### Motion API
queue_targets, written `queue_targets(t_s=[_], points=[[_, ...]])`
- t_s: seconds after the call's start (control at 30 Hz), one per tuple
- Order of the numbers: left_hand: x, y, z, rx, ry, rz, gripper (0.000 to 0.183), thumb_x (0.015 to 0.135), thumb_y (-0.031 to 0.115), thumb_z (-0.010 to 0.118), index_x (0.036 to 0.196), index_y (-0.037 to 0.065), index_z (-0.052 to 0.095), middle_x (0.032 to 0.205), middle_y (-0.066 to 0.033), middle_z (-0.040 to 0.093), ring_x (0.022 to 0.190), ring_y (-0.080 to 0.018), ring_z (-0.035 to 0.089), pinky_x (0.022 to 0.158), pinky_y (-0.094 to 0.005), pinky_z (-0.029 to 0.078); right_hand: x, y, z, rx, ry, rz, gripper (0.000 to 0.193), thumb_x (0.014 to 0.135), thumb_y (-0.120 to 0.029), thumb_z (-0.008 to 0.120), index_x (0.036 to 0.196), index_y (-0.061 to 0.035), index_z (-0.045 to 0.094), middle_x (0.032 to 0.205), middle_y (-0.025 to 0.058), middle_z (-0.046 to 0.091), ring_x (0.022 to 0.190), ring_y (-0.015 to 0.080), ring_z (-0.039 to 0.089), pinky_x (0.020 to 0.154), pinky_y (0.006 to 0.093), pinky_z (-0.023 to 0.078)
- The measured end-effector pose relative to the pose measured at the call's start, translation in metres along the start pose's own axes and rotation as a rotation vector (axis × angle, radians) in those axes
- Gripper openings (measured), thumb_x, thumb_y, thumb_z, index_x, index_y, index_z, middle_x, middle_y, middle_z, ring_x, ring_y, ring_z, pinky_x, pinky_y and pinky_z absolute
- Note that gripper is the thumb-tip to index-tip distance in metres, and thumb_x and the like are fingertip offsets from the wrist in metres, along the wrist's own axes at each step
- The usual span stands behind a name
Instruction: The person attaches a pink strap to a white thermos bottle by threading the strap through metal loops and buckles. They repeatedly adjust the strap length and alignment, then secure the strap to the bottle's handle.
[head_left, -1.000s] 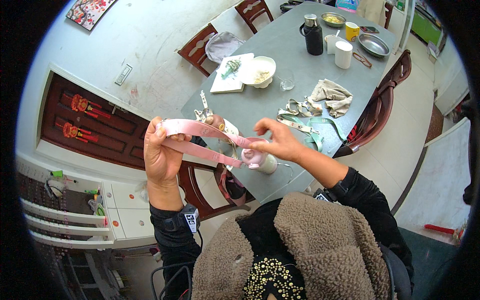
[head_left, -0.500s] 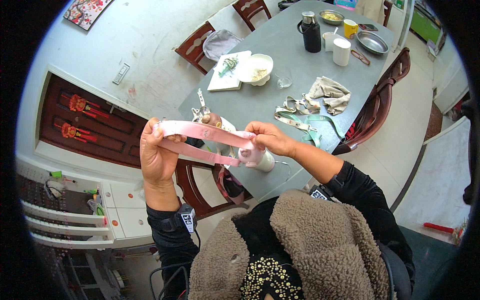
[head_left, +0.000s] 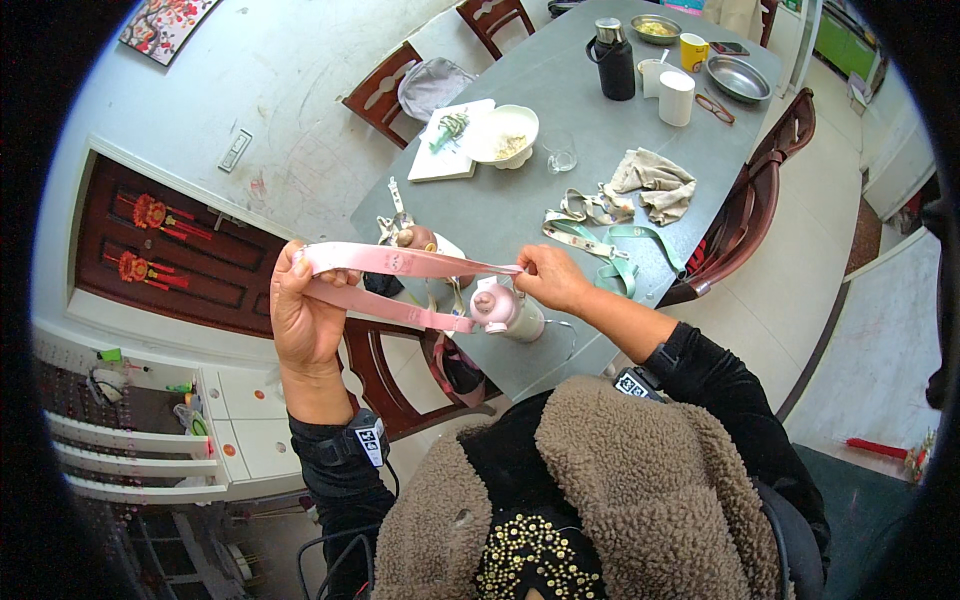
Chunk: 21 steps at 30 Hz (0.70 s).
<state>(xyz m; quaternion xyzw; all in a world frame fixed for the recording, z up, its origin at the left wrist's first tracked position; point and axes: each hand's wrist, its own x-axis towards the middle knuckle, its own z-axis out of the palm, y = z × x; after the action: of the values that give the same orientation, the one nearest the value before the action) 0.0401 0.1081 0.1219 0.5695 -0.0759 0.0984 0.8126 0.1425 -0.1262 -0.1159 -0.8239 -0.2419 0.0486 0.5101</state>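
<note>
Left hand (head_left: 305, 320) is raised upright, just off the near left corner of the grey table (head_left: 520, 215). Its grip is pressed together on the folded end of a pink strap (head_left: 400, 262); the strap wraps around the fingers at that end. Two runs of the strap stretch from this hand toward the table's near edge, one above the other, both taut and roughly level.

Right hand (head_left: 552, 280) is over the table's near edge, fingers pinching the far end of the upper run. The lower run ends at a small pink bottle (head_left: 505, 308), which sits just below and beside the right hand; whether the bottle stands on the table or hangs from the strap cannot be told.

Also on the table: a green strap (head_left: 610, 245) lies loosely coiled just beyond the right hand, near the table's right edge. A crumpled beige cloth (head_left: 655, 185) lies behind it. Mid-table, a white bowl (head_left: 503, 135) rests beside a white board (head_left: 447, 140) with greens on it. At the table's far end stand a dark flask (head_left: 613, 60), a white cup (head_left: 676, 97), a yellow mug (head_left: 694, 50) and a metal dish (head_left: 737, 78). Dark wooden chairs (head_left: 760, 190) stand along the table's sides.
</note>
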Motion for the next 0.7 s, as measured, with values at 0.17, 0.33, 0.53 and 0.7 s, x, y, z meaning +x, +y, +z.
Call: queue_targets(t_s=[0.17,0.33,0.53,0.7], points=[[-0.001,-0.002,-0.002,-0.008,-0.005,0.002,0.009,0.093,0.013,0.057,0.089,0.009,0.050,0.075,-0.0063,0.060,0.075,-0.0183,0.058,0.077,-0.0375,0.048,-0.005,0.008,0.012,0.506,-0.054,0.316,0.017,0.076,-0.017,0.067,0.081,-0.0018,0.061,0.071,0.0120,0.068,0.063,0.0210,0.067,0.058,0.0334,0.052],[-0.003,-0.007,-0.005,-0.026,0.013,-0.032,0.009,0.093,0.013,0.057,0.089,0.009,0.050,0.075,-0.0062,0.060,0.075,-0.0176,0.058,0.077,-0.0377,0.049,-0.007,0.015,0.012,0.637,-0.070,0.319,0.006,0.081,-0.010,0.062,0.083,-0.0052,0.060,0.077,0.0055,0.069,0.067,0.0121,0.064,0.057,0.0277,0.049],[-0.003,-0.014,-0.009,-0.036,0.013,-0.071,0.008,0.093,0.013,0.058,0.091,0.010,0.051,0.076,-0.0059,0.060,0.075,-0.0172,0.058,0.076,-0.0371,0.050,-0.012,0.013,0.011,0.783,-0.089,0.399,0.009,0.082,-0.004,0.065,0.084,-0.0092,0.058,0.082,0.0021,0.069,0.074,0.0107,0.065,0.062,0.0246,0.049],[-0.004,-0.016,-0.012,-0.032,0.035,-0.080,0.008,0.093,0.013,0.059,0.092,0.010,0.052,0.076,-0.0060,0.060,0.075,-0.0173,0.059,0.076,-0.0373,0.051,-0.014,0.017,0.015,1.017,-0.066,0.461,0.018,0.079,0.005,0.068,0.084,-0.0079,0.056,0.084,0.0035,0.066,0.077,0.0123,0.065,0.065,0.0254,0.053]])
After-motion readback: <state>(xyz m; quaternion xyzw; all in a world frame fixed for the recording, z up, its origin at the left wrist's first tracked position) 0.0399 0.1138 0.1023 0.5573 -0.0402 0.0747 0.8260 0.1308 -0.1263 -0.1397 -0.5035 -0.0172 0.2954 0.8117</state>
